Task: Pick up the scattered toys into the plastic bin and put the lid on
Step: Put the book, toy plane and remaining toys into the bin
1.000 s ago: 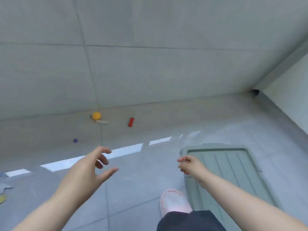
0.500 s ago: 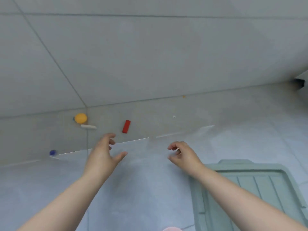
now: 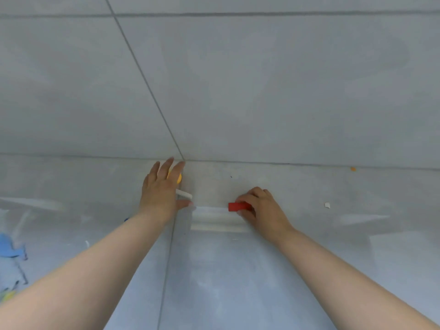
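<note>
A red block (image 3: 238, 206) lies on the grey tiled floor close to the wall, and my right hand (image 3: 263, 209) has its fingers closed around its right end. My left hand (image 3: 160, 190) is spread open over a yellow ball (image 3: 178, 177), which shows only between the fingers. A short white stick (image 3: 184, 194) lies just right of that hand, beside the thumb. The plastic bin and its lid are out of view.
The tiled wall (image 3: 262, 91) rises right behind the toys. A blue toy (image 3: 9, 246) and a yellow-green scrap (image 3: 7, 295) lie at the far left edge. A small white bit (image 3: 327, 205) and an orange speck (image 3: 353, 169) sit on the floor at the right.
Both hands have reached forward to the wall: the right one has closed on the red block, the left one has come over the yellow ball. The green lid has left the view.
</note>
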Demonstrator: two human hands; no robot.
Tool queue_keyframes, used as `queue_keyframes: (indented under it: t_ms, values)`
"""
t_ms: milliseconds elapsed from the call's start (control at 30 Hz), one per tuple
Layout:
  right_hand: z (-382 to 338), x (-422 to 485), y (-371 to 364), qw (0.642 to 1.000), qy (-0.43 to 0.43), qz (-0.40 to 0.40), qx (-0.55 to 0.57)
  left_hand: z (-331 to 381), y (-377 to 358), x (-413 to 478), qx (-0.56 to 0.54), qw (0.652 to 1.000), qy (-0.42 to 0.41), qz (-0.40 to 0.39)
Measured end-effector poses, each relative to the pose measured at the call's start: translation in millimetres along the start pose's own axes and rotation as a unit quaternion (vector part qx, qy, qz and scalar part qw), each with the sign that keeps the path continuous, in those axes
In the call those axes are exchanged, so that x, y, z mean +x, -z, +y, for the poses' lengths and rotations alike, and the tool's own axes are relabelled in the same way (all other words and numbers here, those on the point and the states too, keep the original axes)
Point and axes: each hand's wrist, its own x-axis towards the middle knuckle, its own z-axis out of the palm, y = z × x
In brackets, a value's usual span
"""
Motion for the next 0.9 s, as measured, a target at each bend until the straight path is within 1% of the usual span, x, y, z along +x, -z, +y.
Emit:
queue_keyframes:
  t_ms: [67, 100, 133, 233, 300, 367, 433, 467, 500, 533, 600, 633, 700, 767, 800, 833, 900]
  values:
    - [3.2, -4.6, -0.5, 0.999, -0.003, 0.038, 0.034, -0.5, -3.8, 7.5, 0.003, 0.999, -0.015, -0.038]
    - [3.2, -7.5, 1.0, 0.996, -0.012, 0.059, 0.067, -3.4, -7.1, 10.8, -0.016, 0.998, -0.020, -0.052]
    - [3.1, -11.2, 4.0, 0.990, -0.028, 0.085, 0.107, -6.8, -10.6, 13.4, -0.039, 0.997, -0.035, -0.053]
    - [15.1, -22.5, 21.3, 0.959, -0.112, 0.169, 0.198, -18.8, -24.7, 15.3, -0.083, 0.992, -0.093, -0.016]
    - [42.1, -29.6, 41.3, 0.936, -0.170, 0.235, 0.200, -20.6, -34.3, 12.7, -0.091, 0.989, -0.116, 0.009]
    - [73.9, -32.5, 67.4, 0.918, -0.219, 0.290, 0.159, -16.4, -39.5, 8.8, -0.100, 0.988, -0.116, 0.023]
    - [104.4, -30.8, 93.9, 0.905, -0.275, 0.300, 0.124, -6.2, -38.2, 2.7, -0.139, 0.986, -0.091, 0.028]
    - [117.6, -27.6, 105.6, 0.899, -0.310, 0.289, 0.110, 2.2, -36.3, -1.2, -0.178, 0.982, -0.059, 0.030]
    - [128.9, -22.4, 115.5, 0.896, -0.340, 0.270, 0.089, 11.4, -34.6, -5.3, -0.236, 0.971, -0.014, 0.042]
    - [138.4, -16.5, 123.3, 0.896, -0.361, 0.250, 0.061, 21.5, -34.0, -8.9, -0.311, 0.948, 0.042, 0.056]
    - [149.6, -5.2, 134.4, 0.891, -0.395, 0.223, 0.016, 43.9, -33.5, -17.0, -0.460, 0.874, 0.144, 0.058]
    - [150.5, -1.4, 137.8, 0.883, -0.411, 0.225, 0.006, 52.1, -34.4, -22.1, -0.514, 0.840, 0.164, 0.052]
    - [148.4, 0.8, 136.1, 0.872, -0.424, 0.243, -0.004, 65.2, -34.5, -32.6, -0.579, 0.796, 0.171, 0.040]
    - [129.2, 0.9, 122.9, 0.883, -0.399, 0.246, 0.006, 72.4, -31.9, -42.3, -0.624, 0.761, 0.175, 0.033]
    - [112.7, 1.3, 111.0, 0.900, -0.367, 0.234, 0.024, 73.0, -31.4, -46.8, -0.641, 0.746, 0.180, 0.033]
    - [90.4, 1.3, 96.1, 0.921, -0.327, 0.208, 0.049, 72.4, -29.0, -51.3, -0.654, 0.732, 0.187, 0.036]
    - [33.7, -0.6, 61.6, 0.957, -0.237, 0.129, 0.107, 65.8, -22.5, -61.7, -0.661, 0.721, 0.202, 0.049]
